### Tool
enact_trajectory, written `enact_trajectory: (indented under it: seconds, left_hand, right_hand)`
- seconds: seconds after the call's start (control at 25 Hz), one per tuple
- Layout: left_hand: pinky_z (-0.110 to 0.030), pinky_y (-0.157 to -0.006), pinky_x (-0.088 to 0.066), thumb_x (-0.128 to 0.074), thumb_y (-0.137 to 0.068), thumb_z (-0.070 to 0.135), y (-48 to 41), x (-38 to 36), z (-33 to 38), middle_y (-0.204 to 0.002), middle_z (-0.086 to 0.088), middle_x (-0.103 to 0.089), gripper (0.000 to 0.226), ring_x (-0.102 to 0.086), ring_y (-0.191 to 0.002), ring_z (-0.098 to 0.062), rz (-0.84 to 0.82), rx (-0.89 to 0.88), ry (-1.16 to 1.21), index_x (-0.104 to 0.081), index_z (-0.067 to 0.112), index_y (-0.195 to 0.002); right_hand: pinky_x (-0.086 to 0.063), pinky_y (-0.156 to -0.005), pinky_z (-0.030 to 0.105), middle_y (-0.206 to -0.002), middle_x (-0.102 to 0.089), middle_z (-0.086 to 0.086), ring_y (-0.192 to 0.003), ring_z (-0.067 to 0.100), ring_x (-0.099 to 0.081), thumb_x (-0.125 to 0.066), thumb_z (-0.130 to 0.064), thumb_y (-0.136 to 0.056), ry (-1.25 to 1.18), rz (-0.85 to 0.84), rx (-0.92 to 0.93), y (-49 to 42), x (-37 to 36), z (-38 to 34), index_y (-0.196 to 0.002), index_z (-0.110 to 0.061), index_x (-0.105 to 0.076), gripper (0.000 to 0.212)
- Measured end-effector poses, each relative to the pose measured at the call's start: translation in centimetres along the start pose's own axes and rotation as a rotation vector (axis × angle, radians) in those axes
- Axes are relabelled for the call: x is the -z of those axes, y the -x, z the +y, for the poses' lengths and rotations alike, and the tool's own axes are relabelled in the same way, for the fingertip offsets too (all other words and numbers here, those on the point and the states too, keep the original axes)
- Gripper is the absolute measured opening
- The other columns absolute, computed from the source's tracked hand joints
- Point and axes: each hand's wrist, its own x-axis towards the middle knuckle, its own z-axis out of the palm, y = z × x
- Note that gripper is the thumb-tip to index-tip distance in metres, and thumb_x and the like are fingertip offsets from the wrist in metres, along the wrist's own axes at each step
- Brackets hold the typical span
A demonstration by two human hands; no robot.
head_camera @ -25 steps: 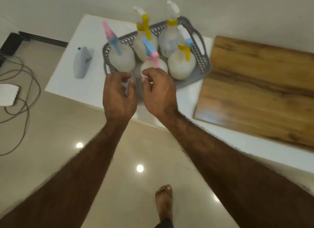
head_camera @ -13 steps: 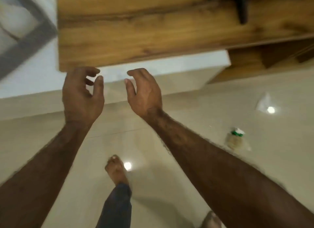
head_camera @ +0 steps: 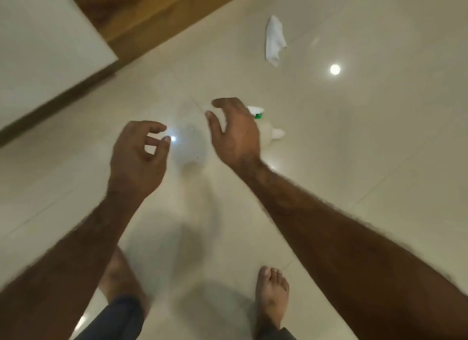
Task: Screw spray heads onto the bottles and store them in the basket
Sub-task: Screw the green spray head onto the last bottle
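On glossy beige floor tiles point(head_camera: 354, 162), between both hands: blurred translucent round plastic bottle point(head_camera: 189, 148), untouched. Left hand point(head_camera: 138, 160) and right hand point(head_camera: 236, 137) empty, fingers loosely curled and apart. Partly hidden behind the right hand: white plastic bottle with green-and-white spray head point(head_camera: 274, 134). Farther off, crumpled white cloth point(head_camera: 274, 39).

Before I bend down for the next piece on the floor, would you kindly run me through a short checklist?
1. Free left hand: ok, fingers loosely curled, nothing held.
2. Free right hand: ok, open, nothing held.
3. Sight of translucent bottle: ok, on the floor between the hands, blurred.
4. Sight of green-and-white spray head: ok, on the floor, partly hidden behind the right hand.
5. Bottle neck bare and upright: cannot tell.
6. Sight of basket: not ok, out of view.
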Motion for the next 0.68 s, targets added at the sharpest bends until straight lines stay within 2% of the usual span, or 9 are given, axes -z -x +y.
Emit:
enact_trajectory:
  seconds: [0.12,0.24,0.32,0.4,0.52,0.6,0.68]
  left_hand:
    - [-0.031,-0.075,-0.055,-0.075,-0.096,0.023,0.4,-8.4,-2.6,-0.119,0.005,-0.063,0.026,-0.072,-0.088,-0.021,-0.145,0.063,0.000,-0.070,0.016,-0.121]
    - [-0.031,-0.084,-0.053,-0.081,-0.092,0.026,0.8,-15.8,-4.9,-0.120,0.007,-0.062,0.039,-0.069,-0.095,-0.020,-0.246,0.112,0.005,-0.068,0.020,-0.128]
    - [-0.029,-0.087,-0.052,-0.079,-0.094,0.032,0.0,-19.4,-5.3,-0.124,0.005,-0.064,0.042,-0.068,-0.104,-0.020,-0.201,0.111,0.031,-0.066,0.019,-0.132]
    - [-0.032,-0.094,-0.053,-0.081,-0.088,0.047,-1.7,-21.6,-4.9,-0.134,0.003,-0.061,0.063,-0.064,-0.116,-0.020,-0.136,0.014,0.042,-0.059,0.021,-0.141]
    - [-0.041,-0.114,-0.040,-0.086,-0.069,0.064,-5.3,-24.2,-3.0,-0.162,-0.002,-0.041,0.115,-0.044,-0.143,-0.025,-0.321,-0.249,-0.142,-0.031,0.028,-0.163]
    - [-0.044,-0.118,-0.034,-0.087,-0.067,0.063,-7.2,-25.8,-2.1,-0.166,0.000,-0.038,0.120,-0.037,-0.150,-0.028,-0.457,-0.345,-0.270,-0.025,0.033,-0.166]
    - [-0.042,-0.113,-0.037,-0.084,-0.069,0.064,-8.0,-26.3,-2.3,-0.156,0.004,-0.048,0.108,-0.044,-0.143,-0.026,-0.492,-0.401,-0.303,-0.036,0.035,-0.161]
  right_hand:
    - [-0.052,-0.090,0.040,-0.109,-0.070,0.008,-0.101,0.030,-0.065,-0.057,-0.027,-0.095,0.071,0.097,-0.094,-1.3,0.9,9.7,-0.111,-0.011,-0.070,0.026]
    - [-0.050,-0.095,0.040,-0.116,-0.069,0.009,-0.108,0.032,-0.062,-0.048,-0.019,-0.086,0.173,0.046,-0.177,-3.6,0.9,18.4,-0.114,-0.012,-0.070,0.037]
    - [-0.047,-0.097,0.037,-0.119,-0.069,0.010,-0.112,0.032,-0.061,-0.043,-0.017,-0.080,0.242,-0.032,-0.204,-5.0,0.9,22.6,-0.115,-0.013,-0.070,0.045]
    - [-0.048,-0.099,0.035,-0.121,-0.070,0.007,-0.114,0.030,-0.062,-0.045,-0.018,-0.085,0.267,-0.083,-0.257,-6.7,1.0,25.2,-0.117,-0.015,-0.071,0.041]
    - [-0.048,-0.101,0.031,-0.124,-0.071,0.003,-0.115,0.025,-0.064,-0.050,-0.014,-0.090,0.258,-0.223,-0.311,-9.7,0.5,26.8,-0.121,-0.020,-0.070,0.037]
    - [-0.048,-0.099,0.027,-0.119,-0.071,0.001,-0.107,0.021,-0.065,-0.053,-0.011,-0.090,0.207,-0.313,-0.278,-11.6,0.0,26.6,-0.123,-0.022,-0.070,0.039]
    - [-0.046,-0.092,0.023,-0.110,-0.068,-0.002,-0.098,0.016,-0.062,-0.061,-0.009,-0.088,0.149,-0.436,-0.239,-13.1,-0.2,26.0,-0.124,-0.022,-0.070,0.039]
